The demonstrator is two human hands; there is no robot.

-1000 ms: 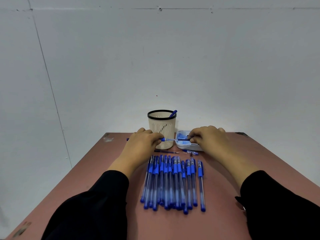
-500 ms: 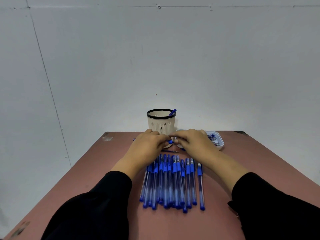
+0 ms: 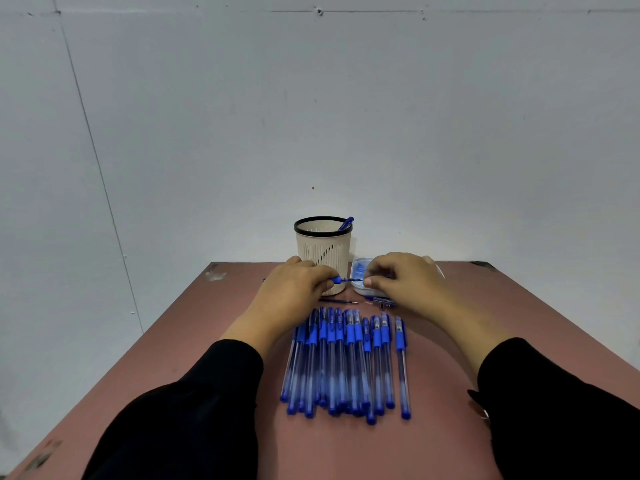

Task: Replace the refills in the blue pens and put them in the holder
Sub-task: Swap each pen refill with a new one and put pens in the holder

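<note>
Nearest, on the brown worktop (image 3: pixel 194 341), lies a row of blue pens (image 3: pixel 346 362). About twelve or thirteen can be counted, but they overlap, so the number is not sure. They lie side by side, each long way running from the person toward the holder, caps at the far end.

Just past the row lie one thin loose refill (image 3: pixel 341 301), lying sideways, and a small blue pen piece (image 3: pixel 381 300) beside it.

Above those, two hands hold one blue pen (image 3: pixel 341 280) in front of the holder. This pen lies sideways, its long way going left to right, with the thin tip end pointing right. The left hand (image 3: pixel 294 289) has its fingers curled round the pen's blue grip end. The right hand (image 3: pixel 405 282) pinches the thin tip end between thumb and fingers (image 3: pixel 367 282).

Under the right hand sits one small white tray (image 3: pixel 360 289) with blue bits inside, just right of the holder.

Farthest is one cream holder (image 3: pixel 323 251) with a black rim. One blue pen (image 3: pixel 345 224) stands in it, leaning right.
</note>
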